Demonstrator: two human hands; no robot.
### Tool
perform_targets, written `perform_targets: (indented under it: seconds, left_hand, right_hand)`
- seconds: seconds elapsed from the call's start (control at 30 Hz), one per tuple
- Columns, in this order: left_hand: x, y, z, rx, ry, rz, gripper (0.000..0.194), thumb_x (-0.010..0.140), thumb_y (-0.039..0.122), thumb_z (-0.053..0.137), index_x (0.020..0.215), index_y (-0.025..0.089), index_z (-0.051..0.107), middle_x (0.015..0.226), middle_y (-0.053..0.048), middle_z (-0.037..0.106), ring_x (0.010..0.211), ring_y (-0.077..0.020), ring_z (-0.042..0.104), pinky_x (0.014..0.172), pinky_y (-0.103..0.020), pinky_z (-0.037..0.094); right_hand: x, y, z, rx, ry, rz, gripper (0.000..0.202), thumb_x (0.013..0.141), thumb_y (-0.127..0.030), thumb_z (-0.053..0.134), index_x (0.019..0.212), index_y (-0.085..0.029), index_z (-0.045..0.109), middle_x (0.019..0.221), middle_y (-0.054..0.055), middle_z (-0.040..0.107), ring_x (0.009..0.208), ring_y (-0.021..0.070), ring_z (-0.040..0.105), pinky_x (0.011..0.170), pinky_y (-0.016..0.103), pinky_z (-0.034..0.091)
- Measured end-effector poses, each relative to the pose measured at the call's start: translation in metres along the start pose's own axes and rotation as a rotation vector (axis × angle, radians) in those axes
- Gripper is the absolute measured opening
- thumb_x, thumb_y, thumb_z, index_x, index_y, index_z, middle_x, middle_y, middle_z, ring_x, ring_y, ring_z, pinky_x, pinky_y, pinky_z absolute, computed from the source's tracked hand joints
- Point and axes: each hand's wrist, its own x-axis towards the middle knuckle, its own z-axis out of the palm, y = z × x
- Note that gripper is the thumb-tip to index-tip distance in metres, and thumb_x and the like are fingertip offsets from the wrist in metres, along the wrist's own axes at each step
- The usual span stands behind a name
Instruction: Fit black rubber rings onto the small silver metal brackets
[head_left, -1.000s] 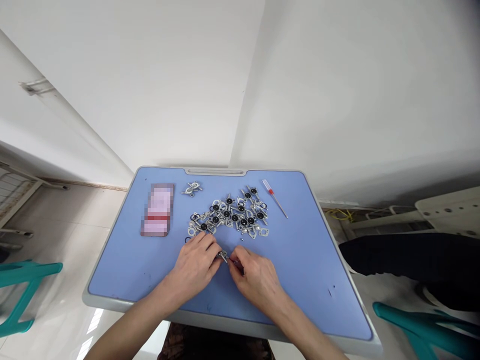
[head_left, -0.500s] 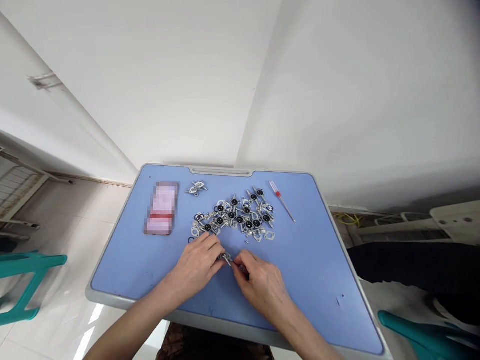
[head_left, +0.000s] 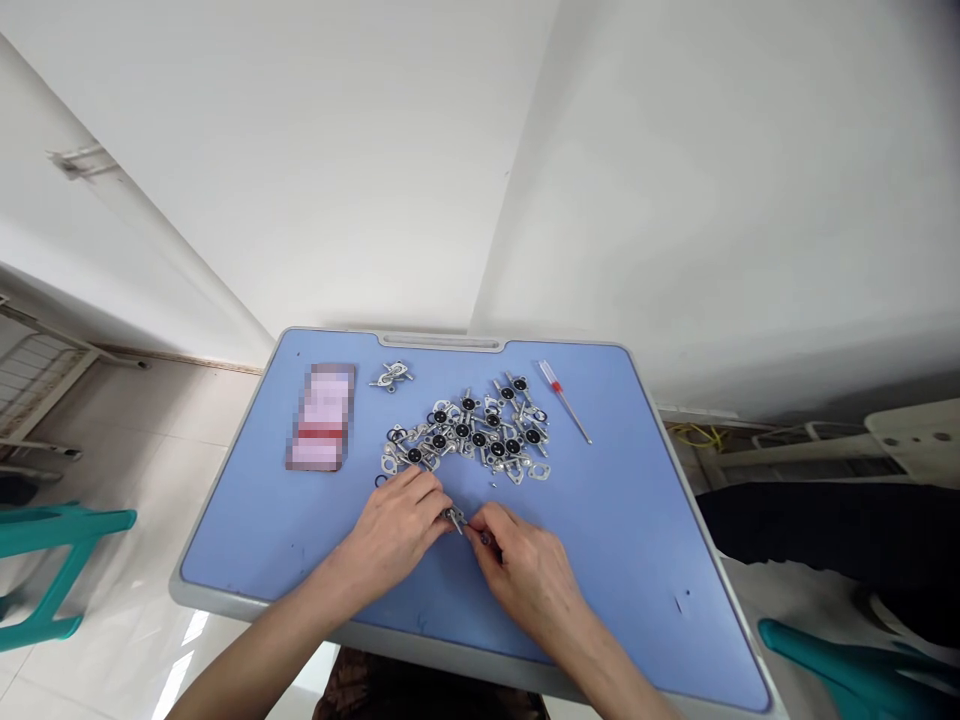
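Over the front middle of the table, my left hand [head_left: 405, 515] is closed on a small metal fitting [head_left: 455, 517] with a short pin sticking out of it. Just right of it, my right hand [head_left: 525, 560] pinches a small dark object [head_left: 487, 540], mostly covered by the fingers; its kind cannot be made out. The fingertips of both hands nearly meet at the fitting. Beyond them spreads a heap of metal fittings [head_left: 480, 440], many with round black discs, mixed with flat metal plates [head_left: 538, 470] and dark rings [head_left: 397, 436].
A screwdriver [head_left: 566, 402] with a clear and red handle lies at the back right of the blue table [head_left: 615, 580]. Several bare metal fittings [head_left: 391, 375] sit at the back left, beside a blurred phone-like object [head_left: 322, 418]. Green stools [head_left: 67, 520] flank the table.
Both hands stay almost in place around the metal fitting, which has turned very slightly. The heap and the screwdriver have not moved.
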Motion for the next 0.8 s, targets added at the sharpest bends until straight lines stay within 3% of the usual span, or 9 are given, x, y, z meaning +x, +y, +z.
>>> perform_targets:
  seconds: [0.43, 0.6, 0.8]
  left_hand:
    - [-0.0007, 0.0020, 0.0041, -0.037, 0.004, -0.033, 0.006, 0.087, 0.014, 0.054, 0.088, 0.018, 0.058, 0.089, -0.002, 0.058, 0.086, -0.0178, 0.053, 0.082, -0.035, 0.048]
    - [-0.0006, 0.0022, 0.0051, -0.050, 0.004, -0.040, 0.005, 0.087, 0.015, 0.054, 0.090, 0.018, 0.058, 0.089, -0.002, 0.057, 0.087, -0.0184, 0.052, 0.080, -0.034, 0.049]
    - [-0.0009, 0.0025, 0.0066, -0.080, 0.004, -0.049, 0.005, 0.087, 0.014, 0.053, 0.089, 0.018, 0.057, 0.089, -0.003, 0.057, 0.087, -0.0182, 0.053, 0.084, -0.035, 0.048]
  right_hand:
    - [-0.0011, -0.0006, 0.0003, -0.003, 0.012, -0.006, 0.010, 0.087, -0.017, 0.045, 0.079, -0.020, 0.050, 0.065, -0.002, 0.061, 0.048, 0.0120, 0.053, 0.046, 0.024, 0.030]
    - [-0.0021, 0.0010, 0.0022, 0.019, 0.063, -0.061, 0.013, 0.090, -0.018, 0.042, 0.098, -0.019, 0.053, 0.074, 0.000, 0.063, 0.051, 0.0116, 0.056, 0.047, 0.023, 0.034]
    - [-0.0031, -0.0012, 0.0046, -0.068, 0.137, -0.159, 0.018, 0.093, -0.016, 0.038, 0.095, -0.018, 0.055, 0.073, 0.001, 0.062, 0.051, 0.0116, 0.056, 0.046, 0.024, 0.031]
